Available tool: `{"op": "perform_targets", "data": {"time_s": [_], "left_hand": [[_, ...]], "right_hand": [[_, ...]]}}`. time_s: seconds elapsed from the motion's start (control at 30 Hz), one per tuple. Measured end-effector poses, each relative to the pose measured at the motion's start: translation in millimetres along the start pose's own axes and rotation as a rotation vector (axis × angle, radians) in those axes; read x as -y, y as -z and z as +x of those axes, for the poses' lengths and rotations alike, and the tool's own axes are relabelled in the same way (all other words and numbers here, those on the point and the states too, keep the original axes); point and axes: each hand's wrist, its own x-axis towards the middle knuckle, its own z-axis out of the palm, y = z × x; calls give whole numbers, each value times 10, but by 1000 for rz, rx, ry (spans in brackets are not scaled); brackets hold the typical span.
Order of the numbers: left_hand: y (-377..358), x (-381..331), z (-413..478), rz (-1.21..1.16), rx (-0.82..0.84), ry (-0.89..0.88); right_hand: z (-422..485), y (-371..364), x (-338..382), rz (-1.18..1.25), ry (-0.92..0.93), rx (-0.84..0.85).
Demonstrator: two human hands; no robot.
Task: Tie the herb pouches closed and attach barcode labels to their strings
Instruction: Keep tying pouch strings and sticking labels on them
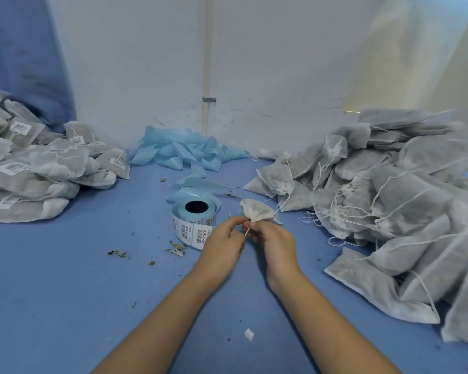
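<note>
At 9 o'clock: labelled pile [38,163]. Centre: label roll [195,220] on blue table [65,279]. Left hand [223,242] and right hand [274,242] both pinch string [247,231] of pouch [257,211], held just right of roll. At 3 o'clock: unlabelled pile [389,198].

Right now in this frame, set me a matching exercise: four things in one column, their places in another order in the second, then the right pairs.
Things:
1. Labelled pouch pile
2. Unlabelled pouch pile
3. Barcode label roll
4. Used blue backing strip

Places:
A. Table centre, just left of the hands
B. Far left of the table
C. Against the back wall
D. Right side of the table

Pairs: 1-B, 2-D, 3-A, 4-C
</note>
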Motion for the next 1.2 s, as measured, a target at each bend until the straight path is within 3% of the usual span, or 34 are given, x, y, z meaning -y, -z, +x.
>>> {"op": "perform_targets", "data": {"time_s": [0.17, 0.4, 0.6, 0.7, 0.87, 1.03, 1.2], "left_hand": [[-65, 34, 0, 136, -14, -87], [-34, 88, -48, 324, -205, -221], [-37, 81, -90, 666, -246, -296], [-35, 43, -112, 812, -274, -287], [-64, 21, -143, 724, -235, -345], [-56, 37, -117, 490, -179, -430], [-53, 41, -127, 372, -86, -396]], "right_hand": [[9, 30, 40, 145, -39, -7], [44, 114, 95, 186, -60, 142], [5, 73, 51, -279, 190, -7], [-9, 103, 37, -730, 398, -80], [-32, 118, 11, -1133, 504, -82], [-67, 98, -3, -1129, 670, -65], [-88, 101, 13, -1044, 709, -44]]}}
